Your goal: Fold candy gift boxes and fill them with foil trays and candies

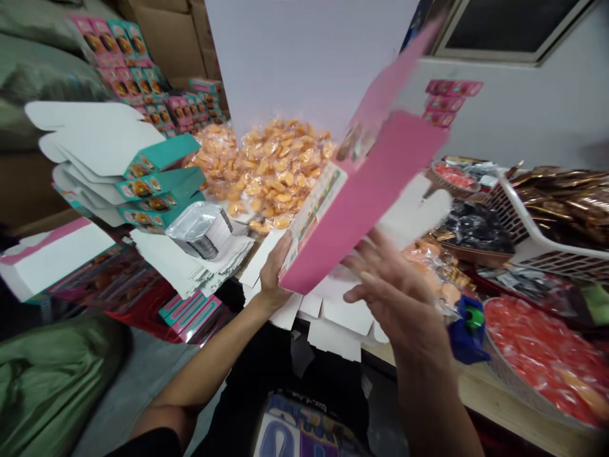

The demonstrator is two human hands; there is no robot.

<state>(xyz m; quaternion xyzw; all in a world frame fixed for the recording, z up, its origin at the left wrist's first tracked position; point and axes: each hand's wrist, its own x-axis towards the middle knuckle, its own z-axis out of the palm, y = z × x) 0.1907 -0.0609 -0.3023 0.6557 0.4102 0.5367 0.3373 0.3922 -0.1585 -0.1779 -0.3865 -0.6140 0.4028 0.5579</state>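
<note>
My left hand [275, 271] grips the lower left edge of a pink cardboard box [352, 209], its fingers closed on the printed side. The box is tilted up to the right, and its long flap at the top is blurred. My right hand [399, 295] is open beside the box's lower right side, fingers stretched out; whether the fingertips touch it I cannot tell. Beneath both hands lie white cardboard blanks [340, 311]. Behind the box is a heap of orange pieces in clear wrappers [280, 168]. A stack of foil trays [200, 228] stands left of my left hand.
Opened teal boxes [162, 184] are stacked at left, with printed boxes [124, 57] piled behind. On the right are a white plastic basket [537, 235] of brown-gold packets, a round basket of red packets [537, 349], and a blue tape dispenser [466, 333]. A green sack [57, 381] lies lower left.
</note>
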